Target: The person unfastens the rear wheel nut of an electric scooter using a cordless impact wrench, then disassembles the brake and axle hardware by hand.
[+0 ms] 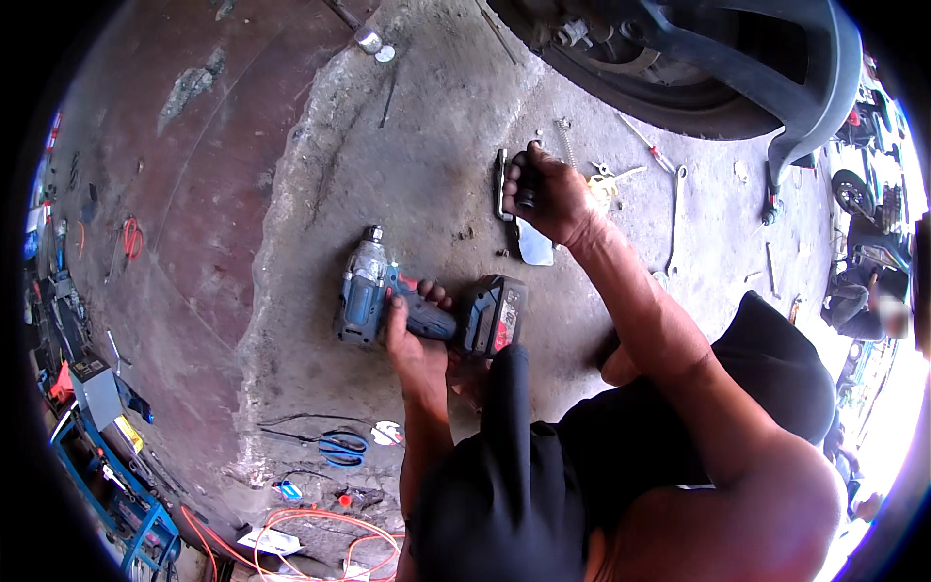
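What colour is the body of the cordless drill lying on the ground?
Blue, with a black and red battery; the head view shows the drill under the left hand.

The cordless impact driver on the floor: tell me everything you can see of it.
The cordless impact driver has a blue body, a silver metal nose, a dark grip and a black-and-red battery pack. It lies on its side on the concrete floor, nose pointing away from the person. The left hand wraps its grip.

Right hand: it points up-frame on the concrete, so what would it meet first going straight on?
Probably the dark vehicle tyre. The right hand, fingers closed on a small dark tool, points up-frame over bare grey concrete floor; a small metal spring lies just right of that line. Depth is uncertain.
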`<state>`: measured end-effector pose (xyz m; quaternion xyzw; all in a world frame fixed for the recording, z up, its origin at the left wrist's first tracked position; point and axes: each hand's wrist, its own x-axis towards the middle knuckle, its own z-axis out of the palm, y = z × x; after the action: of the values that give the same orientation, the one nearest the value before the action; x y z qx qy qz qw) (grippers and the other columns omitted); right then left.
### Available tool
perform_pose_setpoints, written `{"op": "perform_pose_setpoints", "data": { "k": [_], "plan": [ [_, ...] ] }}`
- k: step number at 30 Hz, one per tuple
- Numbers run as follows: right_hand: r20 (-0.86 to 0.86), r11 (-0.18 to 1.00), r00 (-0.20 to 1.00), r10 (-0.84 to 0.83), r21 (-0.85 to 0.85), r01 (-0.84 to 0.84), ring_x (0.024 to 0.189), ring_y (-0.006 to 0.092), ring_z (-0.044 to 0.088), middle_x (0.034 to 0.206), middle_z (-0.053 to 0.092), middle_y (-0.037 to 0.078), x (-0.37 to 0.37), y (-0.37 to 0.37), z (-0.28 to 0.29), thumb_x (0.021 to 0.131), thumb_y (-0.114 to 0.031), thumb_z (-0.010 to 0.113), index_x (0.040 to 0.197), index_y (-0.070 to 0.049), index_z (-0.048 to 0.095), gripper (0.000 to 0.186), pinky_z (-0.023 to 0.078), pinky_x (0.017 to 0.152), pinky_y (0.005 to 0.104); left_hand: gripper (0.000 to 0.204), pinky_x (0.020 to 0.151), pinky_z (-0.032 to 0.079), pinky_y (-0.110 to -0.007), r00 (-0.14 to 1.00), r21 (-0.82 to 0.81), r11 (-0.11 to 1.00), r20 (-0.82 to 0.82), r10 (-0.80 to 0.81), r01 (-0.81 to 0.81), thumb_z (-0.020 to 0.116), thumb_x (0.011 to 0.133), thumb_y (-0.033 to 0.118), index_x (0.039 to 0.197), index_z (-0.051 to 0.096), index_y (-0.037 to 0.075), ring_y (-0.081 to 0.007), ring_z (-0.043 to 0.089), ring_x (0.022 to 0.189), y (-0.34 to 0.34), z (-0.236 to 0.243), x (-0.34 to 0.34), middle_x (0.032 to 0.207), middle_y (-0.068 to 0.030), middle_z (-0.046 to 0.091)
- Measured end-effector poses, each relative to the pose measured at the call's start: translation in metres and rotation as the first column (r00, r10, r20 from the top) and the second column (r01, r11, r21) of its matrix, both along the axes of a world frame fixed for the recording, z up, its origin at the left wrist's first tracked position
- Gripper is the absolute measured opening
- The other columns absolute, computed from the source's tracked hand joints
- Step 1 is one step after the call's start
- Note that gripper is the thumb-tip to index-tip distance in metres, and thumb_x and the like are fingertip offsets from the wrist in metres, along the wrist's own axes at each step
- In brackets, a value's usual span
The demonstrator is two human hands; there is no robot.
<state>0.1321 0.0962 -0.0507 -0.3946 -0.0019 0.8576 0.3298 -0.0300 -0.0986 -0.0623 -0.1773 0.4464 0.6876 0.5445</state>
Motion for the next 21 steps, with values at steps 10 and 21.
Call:
{"op": "perform_pose_setpoints", "data": {
  "k": [10,21],
  "plan": [
    [-0.106,0.966,0.964,-0.242,-0.123,0.229,0.081,0.0277,0.058,0.078,0.052,0.008,-0.04,0.011,0.011,0.102,-0.026,0.029,0.094,-0.012,0.043,0.021,0.053,0.08,0.0464,0.03,0.071,0.049,-0.038,0.96,0.226,0.935,-0.128,-0.249,0.272,0.058,0.079,0.014,0.103,0.054,-0.002,-0.0227,0.058,0.073,0.013,0.038,0.019,0.084,-0.0114,0.057],
    [0.192,0.989,0.975,-0.111,-0.075,0.127,0.069,0.0248,0.054,0.077,0.047,0.007,-0.069,0.003,0.059,0.1,-0.024,0.033,0.091,-0.012,0.042,0.017,0.051,0.068,0.0447,0.027,0.062,0.049,-0.032,0.637,-0.082,0.832,-0.604,-0.479,0.549,0.066,0.077,0.005,0.102,0.059,-0.002,-0.0175,0.058,0.073,0.036,0.077,0.019,0.094,-0.0072,0.06]
  ]
}}
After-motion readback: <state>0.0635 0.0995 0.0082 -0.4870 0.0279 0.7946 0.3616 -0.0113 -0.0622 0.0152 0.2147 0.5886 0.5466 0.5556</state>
